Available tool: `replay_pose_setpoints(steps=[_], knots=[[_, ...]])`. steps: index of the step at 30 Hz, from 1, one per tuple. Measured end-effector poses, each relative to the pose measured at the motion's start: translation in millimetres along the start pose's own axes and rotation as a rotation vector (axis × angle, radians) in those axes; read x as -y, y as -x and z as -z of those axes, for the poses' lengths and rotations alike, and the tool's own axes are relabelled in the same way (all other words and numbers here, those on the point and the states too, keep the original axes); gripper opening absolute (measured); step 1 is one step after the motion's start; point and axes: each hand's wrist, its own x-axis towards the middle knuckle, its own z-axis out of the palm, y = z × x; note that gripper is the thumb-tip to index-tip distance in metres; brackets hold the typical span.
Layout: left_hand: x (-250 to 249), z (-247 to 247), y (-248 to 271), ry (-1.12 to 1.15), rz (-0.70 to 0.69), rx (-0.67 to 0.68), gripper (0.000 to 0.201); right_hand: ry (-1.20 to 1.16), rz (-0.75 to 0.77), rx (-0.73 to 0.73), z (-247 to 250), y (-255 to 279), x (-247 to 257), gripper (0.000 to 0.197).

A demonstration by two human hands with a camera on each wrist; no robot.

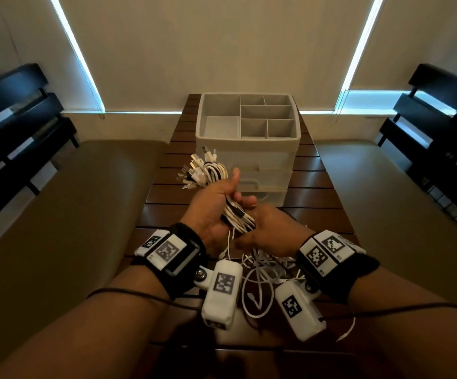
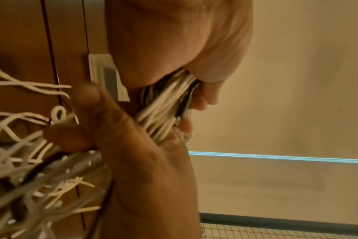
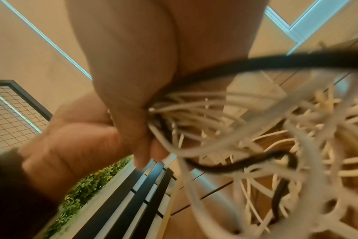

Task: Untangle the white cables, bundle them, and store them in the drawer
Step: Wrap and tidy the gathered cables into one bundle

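Observation:
My left hand (image 1: 223, 199) grips a thick bundle of white cables (image 1: 208, 173) above the table, their plug ends fanning up and to the left. A few black strands run through the bundle (image 2: 164, 113). My right hand (image 1: 269, 232) sits just below and to the right, its fingers curled round the same cables (image 3: 194, 116) where they leave the left fist. Loose white cable tails (image 1: 260, 272) hang in a tangle under both wrists. The white drawer unit (image 1: 262, 165) stands just beyond the hands, drawers shut, with a handle (image 1: 249, 184) behind the left thumb.
The unit's top is a divided organiser tray (image 1: 200, 116), nothing in its compartments. A dark slatted wooden table (image 1: 317, 187) carries everything. Tan cushioned seats (image 1: 57, 214) flank it, black benches (image 1: 16, 119) stand further out, and window blinds fill the back.

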Motion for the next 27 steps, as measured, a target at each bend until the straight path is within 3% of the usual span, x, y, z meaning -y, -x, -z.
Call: replay_pose_setpoints(steps=[4, 9, 15, 22, 27], knots=[[3.3, 10.3, -5.6, 0.015, -0.026, -0.005, 0.045, 0.183, -0.024, 0.061, 3.2, -2.1, -2.8, 0.019], [2.4, 17.0, -4.1, -0.101, -0.079, 0.068, 0.039, 0.453, -0.045, 0.116, 1.2, -4.7, -8.5, 0.025], [-5.1, 26.1, -5.5, -0.254, -0.139, 0.144, 0.03, 0.673, 0.117, 0.076, 7.6, -3.6, -7.9, 0.018], [-2.4, 26.7, -2.9, -0.409, -0.149, 0.198, 0.034, 0.681, 0.124, -0.03, 20.5, -7.5, -7.9, 0.013], [-6.7, 25.0, -1.4, -0.505, -0.158, 0.213, 0.031, 0.804, 0.039, 0.062, 28.6, -7.6, -7.1, 0.014]])
